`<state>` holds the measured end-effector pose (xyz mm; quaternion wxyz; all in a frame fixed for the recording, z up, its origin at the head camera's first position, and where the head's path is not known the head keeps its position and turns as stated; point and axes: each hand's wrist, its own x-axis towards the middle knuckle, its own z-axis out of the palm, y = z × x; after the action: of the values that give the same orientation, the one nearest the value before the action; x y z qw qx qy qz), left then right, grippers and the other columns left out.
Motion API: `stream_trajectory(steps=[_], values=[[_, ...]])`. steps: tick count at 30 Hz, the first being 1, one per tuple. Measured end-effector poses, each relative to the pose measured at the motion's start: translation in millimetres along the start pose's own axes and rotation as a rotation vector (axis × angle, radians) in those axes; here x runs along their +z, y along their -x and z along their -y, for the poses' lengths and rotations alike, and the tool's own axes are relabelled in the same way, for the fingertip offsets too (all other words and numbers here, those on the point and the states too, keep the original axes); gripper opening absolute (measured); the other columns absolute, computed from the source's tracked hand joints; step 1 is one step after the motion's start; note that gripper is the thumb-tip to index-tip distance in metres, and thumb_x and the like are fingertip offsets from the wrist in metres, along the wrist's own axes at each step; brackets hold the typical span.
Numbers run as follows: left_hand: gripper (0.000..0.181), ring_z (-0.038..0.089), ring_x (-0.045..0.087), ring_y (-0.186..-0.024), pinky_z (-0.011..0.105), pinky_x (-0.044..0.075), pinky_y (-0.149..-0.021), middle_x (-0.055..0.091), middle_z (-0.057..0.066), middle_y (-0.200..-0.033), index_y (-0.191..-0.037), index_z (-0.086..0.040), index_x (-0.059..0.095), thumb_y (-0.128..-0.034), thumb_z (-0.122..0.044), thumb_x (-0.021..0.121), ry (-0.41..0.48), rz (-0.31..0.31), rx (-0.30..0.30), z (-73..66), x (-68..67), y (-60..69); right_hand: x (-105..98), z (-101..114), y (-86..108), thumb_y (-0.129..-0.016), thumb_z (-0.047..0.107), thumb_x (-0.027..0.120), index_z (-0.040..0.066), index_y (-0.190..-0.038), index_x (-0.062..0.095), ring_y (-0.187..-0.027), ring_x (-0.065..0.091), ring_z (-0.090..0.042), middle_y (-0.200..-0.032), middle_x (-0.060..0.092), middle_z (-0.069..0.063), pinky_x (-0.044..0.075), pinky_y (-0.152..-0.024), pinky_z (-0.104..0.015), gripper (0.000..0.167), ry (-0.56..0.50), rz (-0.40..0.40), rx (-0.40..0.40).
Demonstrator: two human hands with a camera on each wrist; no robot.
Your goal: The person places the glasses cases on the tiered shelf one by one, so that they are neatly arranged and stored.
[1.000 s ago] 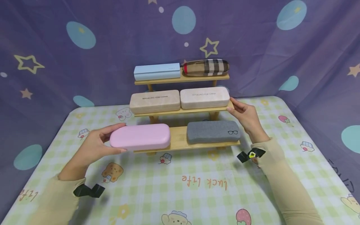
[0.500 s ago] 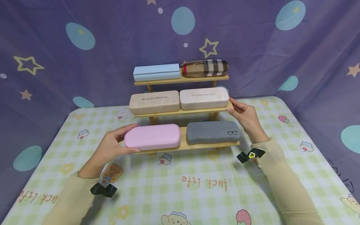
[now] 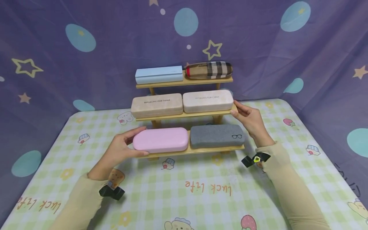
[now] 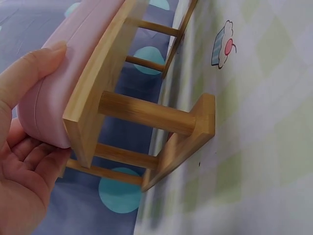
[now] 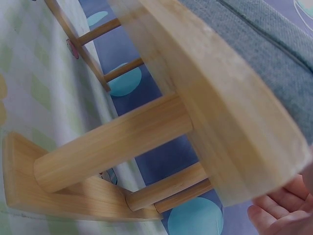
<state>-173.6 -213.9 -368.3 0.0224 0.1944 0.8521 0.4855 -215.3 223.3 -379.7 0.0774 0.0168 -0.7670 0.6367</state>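
Observation:
A pink glasses case (image 3: pixel 161 139) lies on the left part of the bottom shelf of a three-step wooden stand (image 3: pixel 184 151). My left hand (image 3: pixel 122 147) grips its left end, thumb along the front and fingers behind; the left wrist view shows the thumb pressing the pink side. Just right of it, a grey fabric glasses case (image 3: pixel 217 136) with a small glasses print shares the shelf. At the right end of the middle shelf, my right hand (image 3: pixel 250 121) pinches the board's edge beside a white glasses case (image 3: pixel 208 101).
A beige glasses case (image 3: pixel 157 105) sits left on the middle shelf. On the top shelf lie a light blue case (image 3: pixel 159 74) and a plaid case (image 3: pixel 208 70). The stand rests on a table with a green checked cloth (image 3: pixel 207 204), before a purple curtain (image 3: pixel 115 48).
My left hand has moved right with the pink case, from overhanging the shelf's left end to lying close beside the grey case. The right hand has kept its place on the stand.

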Motion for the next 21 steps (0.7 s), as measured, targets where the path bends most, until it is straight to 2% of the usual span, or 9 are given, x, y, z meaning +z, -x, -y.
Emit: stream_trajectory(steps=[5, 12, 18, 21], values=[[0.081, 0.005, 0.053, -0.111, 0.010, 0.044, -0.089, 0.055, 0.011, -0.133, -0.134, -0.006, 0.054, -0.0616, -0.013, 0.089, -0.012, 0.005, -0.019, 4.0, 1.7, -0.5, 1, 2, 0.8, -0.089, 0.020, 0.065, 0.003, -0.138, 0.044, -0.124, 0.049, -0.027, -0.138, 0.046, -0.019, 0.047, -0.087, -0.012, 0.055, 0.000, 0.009, 0.004], [0.080, 0.017, 0.052, -0.116, 0.010, 0.043, -0.090, 0.053, 0.014, -0.135, -0.135, -0.003, 0.052, -0.0638, -0.012, 0.088, -0.005, 0.014, -0.005, 5.3, 2.6, -0.9, 1, 1, -0.7, -0.089, 0.021, 0.066, 0.002, -0.138, 0.044, -0.125, 0.048, -0.027, -0.138, 0.046, -0.020, 0.047, -0.087, -0.012, 0.057, 0.002, 0.010, 0.007], [0.077, 0.004, 0.051, -0.114, 0.010, 0.042, -0.092, 0.049, 0.018, -0.138, -0.137, 0.000, 0.047, -0.0691, -0.003, 0.082, 0.068, 0.044, 0.045, 10.3, 4.0, -2.9, -2, -3, -2.3, -0.088, 0.022, 0.067, 0.001, -0.138, 0.044, -0.125, 0.049, -0.027, -0.138, 0.046, -0.020, 0.047, -0.087, -0.012, 0.059, 0.002, -0.003, 0.010], [0.076, 0.001, 0.049, -0.117, 0.011, 0.040, -0.096, 0.045, 0.021, -0.140, -0.139, 0.001, 0.044, -0.0711, 0.003, 0.079, 0.124, 0.064, 0.095, 12.1, 2.8, -3.2, -4, -5, -3.0, -0.088, 0.023, 0.067, 0.001, -0.138, 0.044, -0.125, 0.049, -0.025, -0.138, 0.045, -0.019, 0.047, -0.087, -0.012, 0.059, 0.007, 0.004, 0.010]])
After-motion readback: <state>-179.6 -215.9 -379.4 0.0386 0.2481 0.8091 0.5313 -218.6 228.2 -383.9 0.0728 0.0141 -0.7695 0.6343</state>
